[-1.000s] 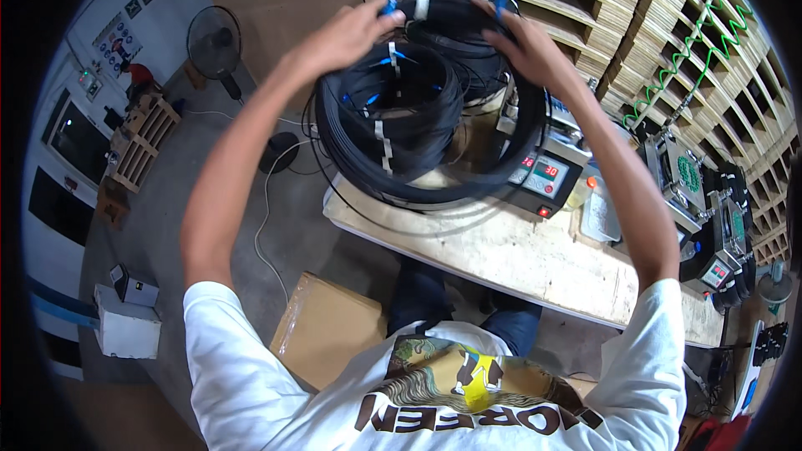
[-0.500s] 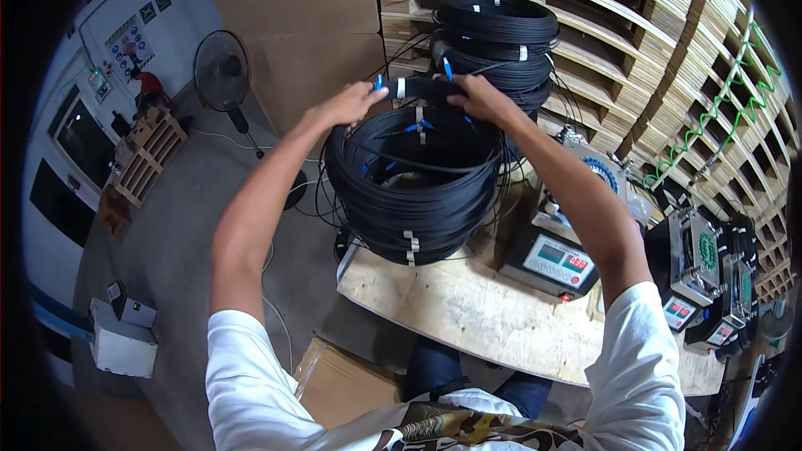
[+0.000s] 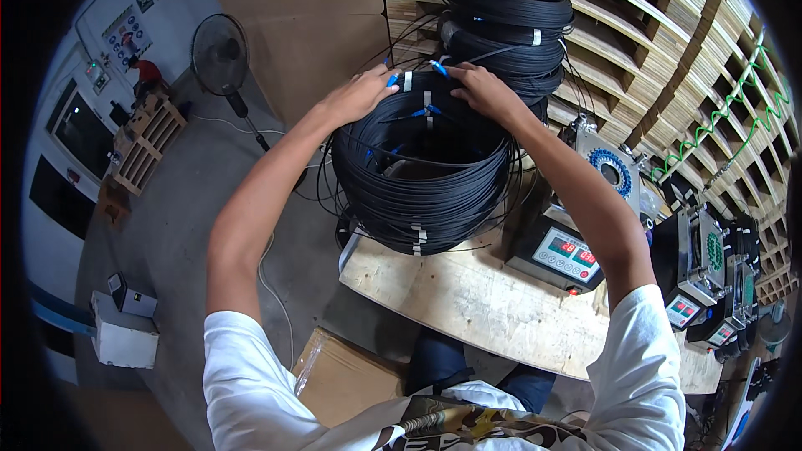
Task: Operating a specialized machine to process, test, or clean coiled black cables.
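A tall stack of black cable coils (image 3: 418, 209) stands on the wooden bench, tied with white bands. Both my hands are at the far rim of the top cable coil (image 3: 422, 88), which lies on the stack. My left hand (image 3: 361, 96) curls over the rim's left part, beside a blue connector (image 3: 393, 80). At the right part, my right hand (image 3: 486, 92) is closed on the rim, with another blue connector (image 3: 439, 68) by its fingertips. Some fingers are hidden behind the coil. More blue connectors show inside the stack's hollow middle.
Behind stands a second stack of black coils (image 3: 510, 17), against wooden pallets (image 3: 610, 0). On the bench (image 3: 468, 309), to the right, sit machines with lit displays (image 3: 560, 250). A fan (image 3: 221, 58) stands on the floor at left; a cardboard box (image 3: 347, 372) lies below.
The top coil's far side, held raised before, has come down onto the stack with both hands. The stack now shows slightly higher and further right in view.
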`<action>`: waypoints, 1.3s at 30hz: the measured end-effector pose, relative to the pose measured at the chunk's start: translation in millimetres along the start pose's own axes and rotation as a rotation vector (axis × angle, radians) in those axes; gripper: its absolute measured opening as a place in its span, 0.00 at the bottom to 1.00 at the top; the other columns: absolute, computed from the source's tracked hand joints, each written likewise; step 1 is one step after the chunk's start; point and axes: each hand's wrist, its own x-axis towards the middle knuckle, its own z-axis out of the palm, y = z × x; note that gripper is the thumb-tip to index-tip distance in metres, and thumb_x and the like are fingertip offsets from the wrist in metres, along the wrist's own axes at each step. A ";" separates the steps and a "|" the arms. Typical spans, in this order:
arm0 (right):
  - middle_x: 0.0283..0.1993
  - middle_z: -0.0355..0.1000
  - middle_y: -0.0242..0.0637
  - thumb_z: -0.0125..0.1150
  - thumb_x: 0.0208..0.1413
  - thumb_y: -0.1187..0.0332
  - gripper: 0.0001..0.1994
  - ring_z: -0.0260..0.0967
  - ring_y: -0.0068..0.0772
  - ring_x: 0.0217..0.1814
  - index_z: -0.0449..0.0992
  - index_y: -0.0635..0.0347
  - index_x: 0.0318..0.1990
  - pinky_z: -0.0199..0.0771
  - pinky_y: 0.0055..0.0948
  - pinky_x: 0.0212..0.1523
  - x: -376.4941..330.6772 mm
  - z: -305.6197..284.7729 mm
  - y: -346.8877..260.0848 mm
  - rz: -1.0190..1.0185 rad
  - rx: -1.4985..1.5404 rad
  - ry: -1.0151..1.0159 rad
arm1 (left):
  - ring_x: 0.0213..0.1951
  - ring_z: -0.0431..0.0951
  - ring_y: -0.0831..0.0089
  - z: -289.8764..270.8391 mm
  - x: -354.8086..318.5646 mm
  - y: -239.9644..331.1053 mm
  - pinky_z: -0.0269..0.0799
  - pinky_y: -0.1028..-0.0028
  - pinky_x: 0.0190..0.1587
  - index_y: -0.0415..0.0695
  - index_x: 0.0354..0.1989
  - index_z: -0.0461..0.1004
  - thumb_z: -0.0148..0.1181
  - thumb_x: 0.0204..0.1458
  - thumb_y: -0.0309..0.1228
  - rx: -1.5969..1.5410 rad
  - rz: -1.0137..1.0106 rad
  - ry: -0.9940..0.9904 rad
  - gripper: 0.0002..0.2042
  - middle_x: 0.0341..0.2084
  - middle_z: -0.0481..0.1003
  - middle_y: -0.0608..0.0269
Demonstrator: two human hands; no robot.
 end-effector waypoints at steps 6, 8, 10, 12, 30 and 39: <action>0.42 0.78 0.52 0.57 0.63 0.65 0.15 0.76 0.59 0.44 0.76 0.53 0.56 0.78 0.51 0.45 6.0 -9.7 -8.0 0.101 -0.030 -0.115 | 0.50 0.75 0.43 -8.0 7.3 18.0 0.71 0.52 0.50 0.44 0.60 0.70 0.45 0.68 0.41 -0.003 -0.066 -0.038 0.19 0.45 0.76 0.41; 0.39 0.78 0.53 0.53 0.65 0.61 0.14 0.77 0.60 0.42 0.76 0.50 0.55 0.78 0.52 0.43 5.1 -10.6 -14.8 0.104 -0.052 -0.034 | 0.50 0.75 0.43 -8.3 10.0 17.9 0.71 0.52 0.50 0.44 0.62 0.69 0.45 0.68 0.41 -0.040 -0.078 -0.008 0.20 0.45 0.77 0.39; 0.39 0.78 0.52 0.53 0.65 0.60 0.14 0.76 0.60 0.42 0.77 0.50 0.54 0.78 0.52 0.43 6.6 -12.2 -36.6 0.177 -0.076 -0.017 | 0.48 0.76 0.42 -10.1 8.5 10.6 0.72 0.52 0.50 0.44 0.62 0.70 0.45 0.68 0.42 -0.207 -0.142 0.097 0.20 0.43 0.77 0.38; 0.38 0.78 0.51 0.52 0.66 0.59 0.14 0.76 0.60 0.42 0.78 0.50 0.52 0.78 0.52 0.43 6.2 -12.6 -40.7 0.255 -0.109 -0.001 | 0.48 0.77 0.42 -7.1 13.1 3.1 0.72 0.51 0.49 0.41 0.58 0.72 0.46 0.67 0.41 -0.210 -0.149 0.099 0.20 0.41 0.77 0.38; 0.61 0.70 0.55 0.76 0.41 0.67 0.47 0.69 0.54 0.63 0.57 0.53 0.71 0.70 0.41 0.64 5.1 -15.9 3.5 0.446 0.007 -0.486 | 0.56 0.76 0.56 -4.7 -2.1 -29.8 0.70 0.65 0.59 0.34 0.60 0.68 0.76 0.41 0.37 -0.085 -0.442 -0.478 0.38 0.54 0.75 0.44; 0.64 0.67 0.53 0.73 0.43 0.69 0.44 0.66 0.53 0.66 0.59 0.57 0.70 0.68 0.41 0.65 6.4 -15.7 11.9 0.380 0.041 -0.457 | 0.55 0.77 0.56 4.5 12.9 -47.0 0.71 0.62 0.56 0.43 0.59 0.72 0.72 0.48 0.37 -0.070 -0.508 -0.581 0.29 0.53 0.77 0.48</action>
